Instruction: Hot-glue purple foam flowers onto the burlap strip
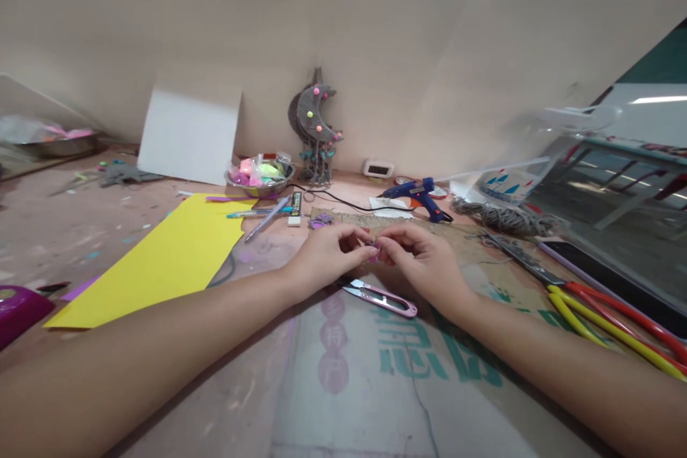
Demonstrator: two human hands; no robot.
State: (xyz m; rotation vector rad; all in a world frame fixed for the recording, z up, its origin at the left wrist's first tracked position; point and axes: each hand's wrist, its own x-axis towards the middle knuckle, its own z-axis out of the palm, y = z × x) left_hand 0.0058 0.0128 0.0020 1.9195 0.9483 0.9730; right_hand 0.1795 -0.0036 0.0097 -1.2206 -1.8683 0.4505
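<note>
A small purple piece, mostly covered by fingertips, is between my two hands above the middle of the work surface. My left hand pinches it from the left with thumb and fingers. From the other side my right hand also closes its thumb and forefinger on it. Pink-handled thread snips lie just below the hands, blades pointing left. Behind my left hand rest some purple cut shapes. The exact form of the held piece cannot be made out.
Yellow paper lies left, near pens. A bowl of colourful packets, a grey crescent moon ornament and a blue glue gun stand behind. Red-and-yellow-handled scissors, a phone and grey yarn are right.
</note>
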